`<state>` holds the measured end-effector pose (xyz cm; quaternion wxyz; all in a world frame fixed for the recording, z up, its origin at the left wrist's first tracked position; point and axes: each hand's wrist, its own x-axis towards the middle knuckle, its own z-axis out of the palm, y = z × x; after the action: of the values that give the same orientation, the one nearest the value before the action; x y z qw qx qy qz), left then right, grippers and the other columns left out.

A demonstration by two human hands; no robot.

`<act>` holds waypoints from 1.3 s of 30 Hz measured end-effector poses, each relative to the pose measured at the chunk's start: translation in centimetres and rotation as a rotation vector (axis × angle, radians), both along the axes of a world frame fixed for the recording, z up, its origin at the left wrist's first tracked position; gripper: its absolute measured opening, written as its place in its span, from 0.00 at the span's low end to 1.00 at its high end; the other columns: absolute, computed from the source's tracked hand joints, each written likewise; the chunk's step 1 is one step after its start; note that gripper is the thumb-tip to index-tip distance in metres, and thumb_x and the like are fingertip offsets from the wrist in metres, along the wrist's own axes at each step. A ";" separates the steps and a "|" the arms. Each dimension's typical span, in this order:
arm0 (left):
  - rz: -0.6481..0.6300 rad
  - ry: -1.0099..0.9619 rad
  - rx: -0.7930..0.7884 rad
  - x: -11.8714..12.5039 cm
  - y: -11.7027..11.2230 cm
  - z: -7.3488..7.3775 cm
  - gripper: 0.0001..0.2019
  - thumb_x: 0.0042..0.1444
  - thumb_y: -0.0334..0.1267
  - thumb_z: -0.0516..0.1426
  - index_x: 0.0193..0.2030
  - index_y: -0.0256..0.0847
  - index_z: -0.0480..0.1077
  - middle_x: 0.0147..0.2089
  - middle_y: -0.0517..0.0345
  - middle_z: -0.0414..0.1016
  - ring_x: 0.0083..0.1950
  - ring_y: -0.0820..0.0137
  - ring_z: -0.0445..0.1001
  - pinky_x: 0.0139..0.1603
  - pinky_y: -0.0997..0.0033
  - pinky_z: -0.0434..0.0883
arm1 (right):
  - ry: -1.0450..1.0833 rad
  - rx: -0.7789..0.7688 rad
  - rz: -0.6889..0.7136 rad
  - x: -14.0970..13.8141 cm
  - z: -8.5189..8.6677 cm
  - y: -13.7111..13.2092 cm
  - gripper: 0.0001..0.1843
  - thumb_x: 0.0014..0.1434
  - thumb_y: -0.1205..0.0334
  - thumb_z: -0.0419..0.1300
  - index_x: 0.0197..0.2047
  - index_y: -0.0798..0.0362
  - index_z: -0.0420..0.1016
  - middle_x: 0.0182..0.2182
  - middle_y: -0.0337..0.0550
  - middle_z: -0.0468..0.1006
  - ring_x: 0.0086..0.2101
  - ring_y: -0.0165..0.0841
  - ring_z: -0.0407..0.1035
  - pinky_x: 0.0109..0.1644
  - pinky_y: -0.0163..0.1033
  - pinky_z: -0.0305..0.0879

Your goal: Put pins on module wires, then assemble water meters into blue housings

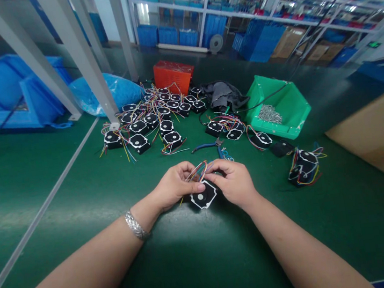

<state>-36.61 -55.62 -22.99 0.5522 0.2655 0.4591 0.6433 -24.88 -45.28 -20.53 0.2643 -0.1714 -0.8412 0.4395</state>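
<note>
My left hand (179, 185), with a silver bracelet at its wrist, grips a small black motor (203, 198) with a white-edged, eight-sided face. Its thumb presses on the top edge of that face. Coloured wires (200, 167) loop up from the motor between my hands. My right hand (232, 181) is closed in a pinch on these wires, beside the motor. The fingertips partly cover the wires. Just beyond my hands lie blue-handled cutting pliers (213, 146) with their handles spread, and a few small light-blue ties (228, 154) rest by one handle.
Several similar motors (139, 141) with loose wires lie at the back. More sit right, including a wire-wrapped pair (304, 167). A green bin (280, 118) holds small metal pieces (269, 114). An orange box (174, 76), dark cloth (224, 95) and grey post (77, 50) stand behind.
</note>
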 end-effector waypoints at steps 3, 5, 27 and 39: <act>-0.008 0.004 -0.001 0.0 -0.1 0.0 0.19 0.31 0.31 0.66 0.28 0.35 0.61 0.24 0.63 0.69 0.24 0.79 0.67 0.26 0.78 0.63 | 0.012 0.147 0.040 0.0 0.0 0.0 0.06 0.47 0.73 0.58 0.24 0.53 0.72 0.26 0.38 0.75 0.31 0.29 0.70 0.37 0.33 0.65; -0.004 0.004 0.004 0.0 -0.1 0.0 0.19 0.32 0.32 0.66 0.28 0.35 0.61 0.24 0.63 0.69 0.24 0.79 0.66 0.26 0.78 0.63 | 0.021 0.243 0.068 0.0 0.0 0.1 0.07 0.48 0.73 0.57 0.25 0.53 0.72 0.27 0.38 0.75 0.31 0.29 0.70 0.38 0.33 0.65; -0.045 -0.045 -0.020 0.1 -0.2 0.2 0.19 0.35 0.40 0.65 0.29 0.36 0.60 0.20 0.66 0.66 0.19 0.81 0.63 0.20 0.81 0.58 | -0.026 0.208 0.179 0.4 0.8 -0.1 0.08 0.49 0.73 0.56 0.29 0.52 0.74 0.29 0.39 0.77 0.32 0.28 0.71 0.38 0.34 0.66; 0.520 0.839 -0.317 -3.1 0.1 -0.7 0.12 0.45 0.45 0.57 0.22 0.40 0.59 0.19 0.65 0.62 0.22 0.75 0.60 0.24 0.74 0.55 | 0.031 0.342 -0.396 1.1 -1.6 6.1 0.10 0.51 0.66 0.53 0.36 0.54 0.73 0.37 0.46 0.74 0.40 0.35 0.68 0.47 0.44 0.64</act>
<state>-39.72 -55.52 -23.69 0.1759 0.2907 0.7835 0.5202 -23.77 -39.23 -22.10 0.3830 -0.2790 -0.8492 0.2331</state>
